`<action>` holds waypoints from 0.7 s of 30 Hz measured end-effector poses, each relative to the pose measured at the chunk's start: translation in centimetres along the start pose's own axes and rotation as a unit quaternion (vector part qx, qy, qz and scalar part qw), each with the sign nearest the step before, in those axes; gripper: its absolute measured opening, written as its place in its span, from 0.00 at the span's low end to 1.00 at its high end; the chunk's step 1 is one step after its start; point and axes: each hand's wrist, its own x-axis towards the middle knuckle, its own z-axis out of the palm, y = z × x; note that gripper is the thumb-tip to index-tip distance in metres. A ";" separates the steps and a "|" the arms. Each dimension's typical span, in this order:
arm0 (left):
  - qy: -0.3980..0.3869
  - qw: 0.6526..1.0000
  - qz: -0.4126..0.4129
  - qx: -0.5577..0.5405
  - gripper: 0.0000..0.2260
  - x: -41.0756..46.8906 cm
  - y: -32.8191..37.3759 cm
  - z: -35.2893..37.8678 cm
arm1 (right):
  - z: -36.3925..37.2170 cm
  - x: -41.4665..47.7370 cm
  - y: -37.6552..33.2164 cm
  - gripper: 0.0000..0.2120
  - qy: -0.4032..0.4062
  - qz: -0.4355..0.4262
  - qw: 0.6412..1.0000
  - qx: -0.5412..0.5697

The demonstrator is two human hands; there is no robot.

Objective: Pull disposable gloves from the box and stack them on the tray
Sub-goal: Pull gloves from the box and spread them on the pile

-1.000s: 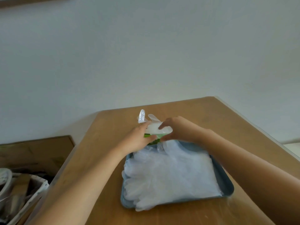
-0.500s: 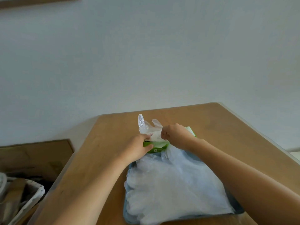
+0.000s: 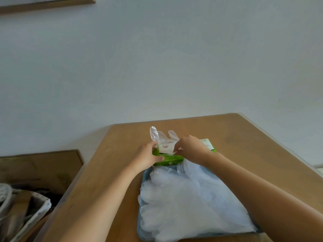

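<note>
Head view: left hand [image 3: 148, 158] grips the box [image 3: 170, 161], right hand [image 3: 189, 149] pinches a glove [image 3: 164, 137]; a sharp tug could drag several out.

My L hand [image 3: 147, 156]: palm down, fingers curled over left end of box [image 3: 168, 160], thumb on its front face. My R hand [image 3: 190, 148]: fingers bent, tips pinching glove [image 3: 164, 139] at box top. Both forearms bare, stretched fwd, converging. Hands near each other, not touching.
</note>
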 end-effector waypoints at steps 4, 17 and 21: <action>0.087 0.992 0.087 -0.040 0.19 -0.4 0.9 -0.5 | -0.8 0.7 -0.3 0.09 0.074 0.001 0.997 0.007; 0.041 0.983 0.179 0.003 0.15 -3.8 7.8 -7.8 | -16.2 -3.5 -3.6 0.07 -0.010 -0.065 0.989 0.130; -0.001 0.986 0.162 -0.026 0.20 -5.0 8.1 -9.4 | -17.4 -4.4 -3.2 0.04 0.008 -0.059 0.994 0.091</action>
